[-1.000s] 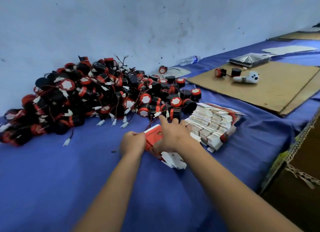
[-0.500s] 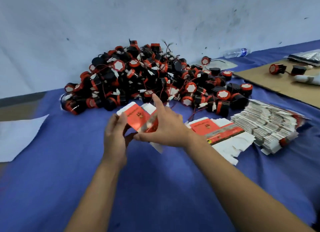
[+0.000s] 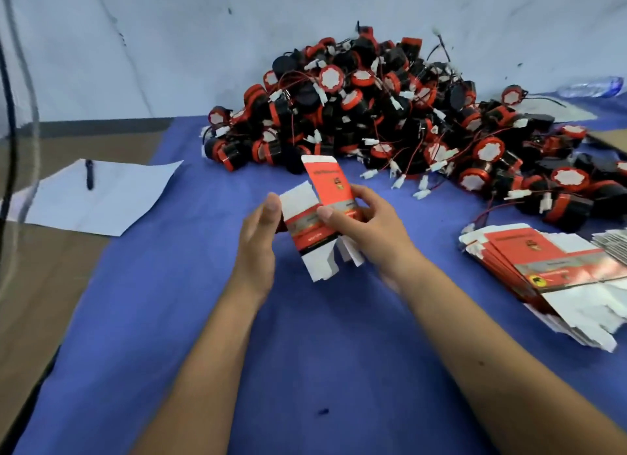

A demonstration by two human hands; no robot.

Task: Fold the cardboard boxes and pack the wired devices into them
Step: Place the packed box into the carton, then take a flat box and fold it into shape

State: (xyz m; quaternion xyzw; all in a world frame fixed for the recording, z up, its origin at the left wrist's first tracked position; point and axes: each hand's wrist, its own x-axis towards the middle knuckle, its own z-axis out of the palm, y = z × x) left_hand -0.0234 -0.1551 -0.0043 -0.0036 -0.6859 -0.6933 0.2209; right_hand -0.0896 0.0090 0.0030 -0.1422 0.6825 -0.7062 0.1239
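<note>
I hold a small red and white cardboard box [image 3: 319, 210] above the blue cloth, partly opened, with white flaps sticking out at top and bottom. My right hand [image 3: 366, 230] grips its right side, thumb across the front. My left hand [image 3: 259, 237] presses flat against its left side. A big heap of black and red wired devices [image 3: 390, 115] with white plugs lies behind it against the wall. Flat unfolded boxes [image 3: 543, 268] are stacked at the right.
A white sheet of paper [image 3: 101, 196] with a dark pen [image 3: 89, 178] on it lies at the left, half on brown cardboard [image 3: 37, 285]. A plastic bottle [image 3: 593, 86] lies at the far right by the wall. Blue cloth [image 3: 305, 369] covers the table.
I lifted one flat box off the stack and brought it to the middle. It has opened up between both hands. My view has swung left.
</note>
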